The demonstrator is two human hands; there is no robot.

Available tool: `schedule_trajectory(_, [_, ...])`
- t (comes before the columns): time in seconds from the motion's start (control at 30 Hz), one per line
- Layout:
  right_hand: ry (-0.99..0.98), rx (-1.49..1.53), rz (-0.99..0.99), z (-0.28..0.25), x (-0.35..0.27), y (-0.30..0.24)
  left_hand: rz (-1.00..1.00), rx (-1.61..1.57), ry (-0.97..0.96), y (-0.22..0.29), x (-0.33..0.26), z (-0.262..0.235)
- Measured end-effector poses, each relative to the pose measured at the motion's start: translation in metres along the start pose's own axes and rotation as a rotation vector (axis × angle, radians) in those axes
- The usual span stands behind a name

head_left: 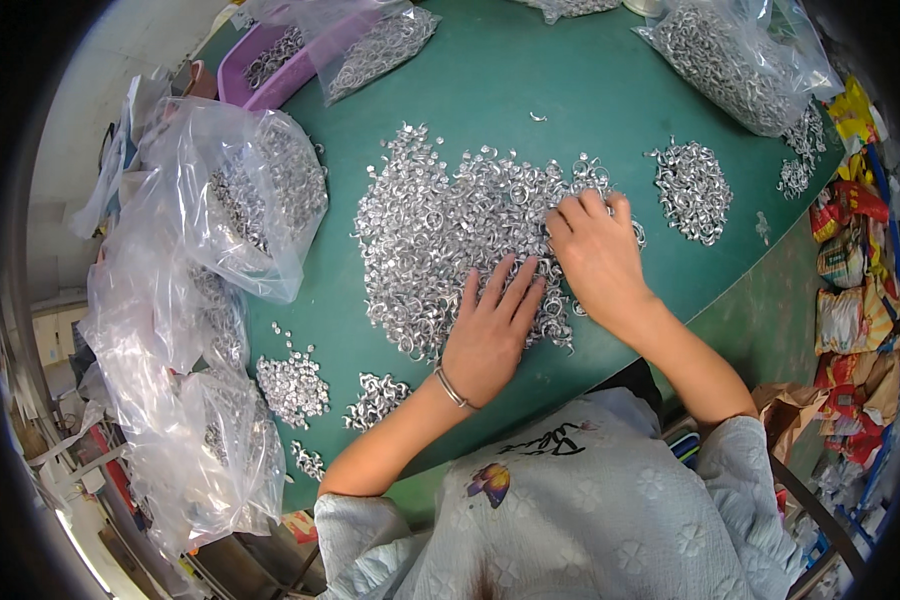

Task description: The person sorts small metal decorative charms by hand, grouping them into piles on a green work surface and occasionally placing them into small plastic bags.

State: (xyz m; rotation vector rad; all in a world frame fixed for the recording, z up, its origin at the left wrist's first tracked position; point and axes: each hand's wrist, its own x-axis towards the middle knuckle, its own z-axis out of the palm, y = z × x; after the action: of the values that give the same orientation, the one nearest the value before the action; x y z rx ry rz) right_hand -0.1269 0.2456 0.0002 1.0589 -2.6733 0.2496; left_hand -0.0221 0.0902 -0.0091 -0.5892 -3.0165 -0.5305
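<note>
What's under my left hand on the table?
The left hand lies flat on the big pile of small silver metal rings on the green table. The rings directly beneath the palm are hidden.

– What is under the hands?
– A big heap of small shiny silver rings, spread flat in the middle of the green table.
– Are they neat?
– No, all jumbled, lying every which way, touching each other.

Small shiny silver metal rings lie heaped on the matt, smooth green worktop; crinkled glossy clear plastic bags hold more.
</note>
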Motion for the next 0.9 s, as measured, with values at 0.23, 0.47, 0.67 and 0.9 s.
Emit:
schedule_trajectory(0.23, [-0.047, 0.023, -0.127, 0.003, 0.012, 0.013, -0.064, -0.112, 0.099, 0.000, -0.015, -0.009])
schedule_trajectory(0.47, [-0.039, 0.088, -0.064, 0.007, 0.013, 0.005, -0.148, -0.126, 0.075, 0.013, -0.036, -0.006])
schedule_trajectory(0.67, [-0.025, 0.067, -0.130, 0.005, 0.012, 0.007, -0.171, -0.171, 0.127, 0.016, -0.043, -0.010])
schedule_trajectory(0.9, [0.041, 0.372, 0.085, -0.003, 0.004, 0.020, -0.234, -0.280, 0.182, 0.021, -0.059, -0.015])
